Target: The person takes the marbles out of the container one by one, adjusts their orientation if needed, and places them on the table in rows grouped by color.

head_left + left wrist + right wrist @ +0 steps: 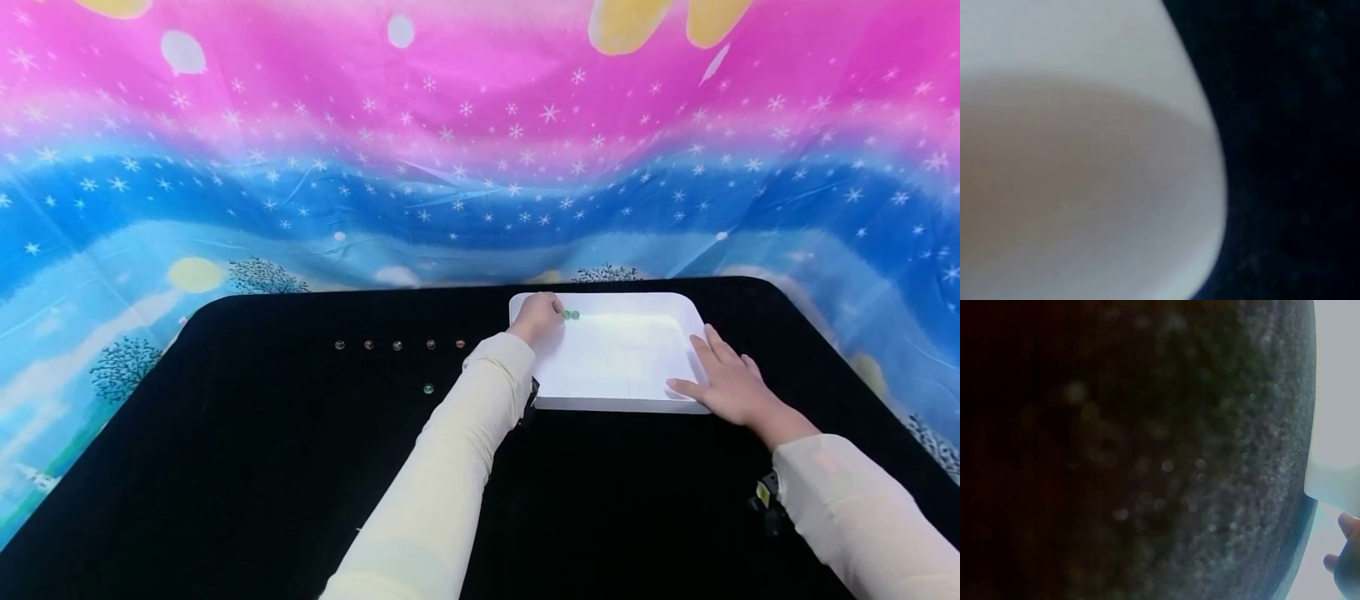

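Note:
A shallow white tray (615,358) lies on a black-covered table. My left hand (538,319) reaches into its back left corner with fingers curled. Two small green glass beads (572,315) sit side by side in the tray, right at those fingertips; whether the fingers pinch another bead I cannot tell. At the tray's right wall, my right hand (731,383) rests with fingers spread and the thumb over the front right corner. In the right wrist view, some fingers (1349,550) show below the white tray edge (1338,394). A blurred pale surface fills much of the left wrist view.
Left of the tray, a row of several small clear and reddish beads (397,345) lies on the black cloth (262,467). One green bead (428,388) lies in front of that row. A pink and blue patterned curtain (480,167) hangs behind the table.

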Tool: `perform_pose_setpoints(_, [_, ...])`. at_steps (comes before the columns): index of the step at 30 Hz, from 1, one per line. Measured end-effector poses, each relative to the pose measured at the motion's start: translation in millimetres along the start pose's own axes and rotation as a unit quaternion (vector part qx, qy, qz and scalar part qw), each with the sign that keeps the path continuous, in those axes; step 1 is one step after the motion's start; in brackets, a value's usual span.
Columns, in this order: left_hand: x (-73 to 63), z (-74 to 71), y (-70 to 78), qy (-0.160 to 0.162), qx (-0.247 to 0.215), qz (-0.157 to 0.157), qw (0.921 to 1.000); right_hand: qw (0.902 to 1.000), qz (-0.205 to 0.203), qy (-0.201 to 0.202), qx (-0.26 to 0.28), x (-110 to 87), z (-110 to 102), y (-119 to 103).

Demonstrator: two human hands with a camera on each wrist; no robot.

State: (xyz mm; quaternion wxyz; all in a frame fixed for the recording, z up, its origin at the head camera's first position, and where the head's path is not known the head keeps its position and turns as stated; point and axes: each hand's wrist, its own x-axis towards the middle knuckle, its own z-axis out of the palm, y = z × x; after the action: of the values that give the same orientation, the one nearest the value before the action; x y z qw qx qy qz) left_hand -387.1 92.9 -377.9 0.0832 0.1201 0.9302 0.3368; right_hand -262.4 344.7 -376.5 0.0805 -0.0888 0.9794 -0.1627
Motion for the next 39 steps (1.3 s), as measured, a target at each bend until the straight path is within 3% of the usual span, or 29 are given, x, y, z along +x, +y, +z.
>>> perform_pose_setpoints(21, [-1.5,-4.8,-4.4,0.004,0.02,0.007,0.9998,1.0,0.001,0.0,0.001,0.1,0.2,0.9])
perform_pose_setpoints(31, [5.7,-3.9,-7.3,-0.016,0.003,-0.006,0.9998,1.0,0.001,-0.006,0.008,1.1,-1.7,0.8])
perform_pose_setpoints(39, [-2.1,-7.0,-1.7,-0.007,0.006,-0.007,0.9999,1.0,0.0,-0.004,0.003,1.0,-2.0,0.6])
